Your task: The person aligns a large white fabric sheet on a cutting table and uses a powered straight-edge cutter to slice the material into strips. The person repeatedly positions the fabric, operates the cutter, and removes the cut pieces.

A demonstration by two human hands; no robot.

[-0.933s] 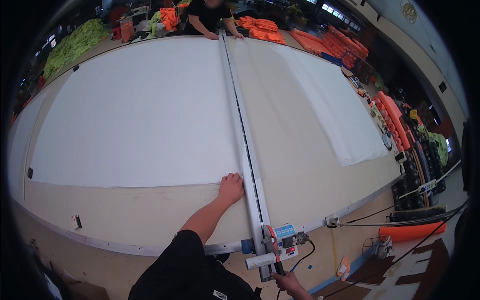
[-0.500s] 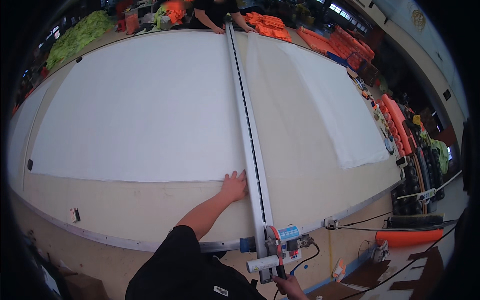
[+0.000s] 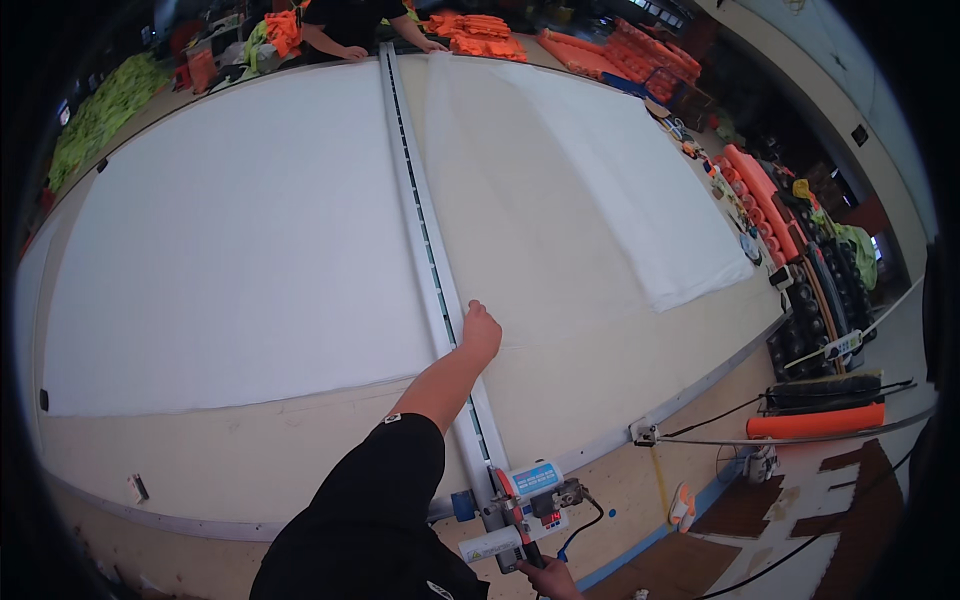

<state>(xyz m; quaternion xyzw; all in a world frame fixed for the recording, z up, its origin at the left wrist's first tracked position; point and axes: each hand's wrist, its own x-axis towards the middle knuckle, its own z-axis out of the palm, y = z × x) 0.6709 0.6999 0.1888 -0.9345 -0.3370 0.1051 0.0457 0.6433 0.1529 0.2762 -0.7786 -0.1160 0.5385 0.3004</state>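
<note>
My left hand (image 3: 481, 335) has its fingers curled, just right of a long metal rail (image 3: 425, 240), with the forearm passing over the rail. What it pinches, if anything, I cannot make out. Beyond the near table edge, my right hand (image 3: 552, 578) is closed round the dark handle of a cloth cutting machine (image 3: 530, 500) at the rail's near end. Left of the rail a large white fabric sheet (image 3: 240, 240) lies flat. To the right, a loose white fabric piece (image 3: 640, 200) is spread, its part nearest the rail looking thin and sheer.
Across the pale table (image 3: 560, 390), a co-worker's hands (image 3: 352, 53) rest near the rail's far end. Orange bundles (image 3: 480, 38) and a lime-green heap (image 3: 100, 120) lie behind. Tools (image 3: 680, 130) line the right edge. Cables and an orange roll (image 3: 815, 420) are at the right.
My left hand has left the white sheet's near corner and crossed over the rail to its right side. My right hand stays on the machine's handle. The whole view has shifted.
</note>
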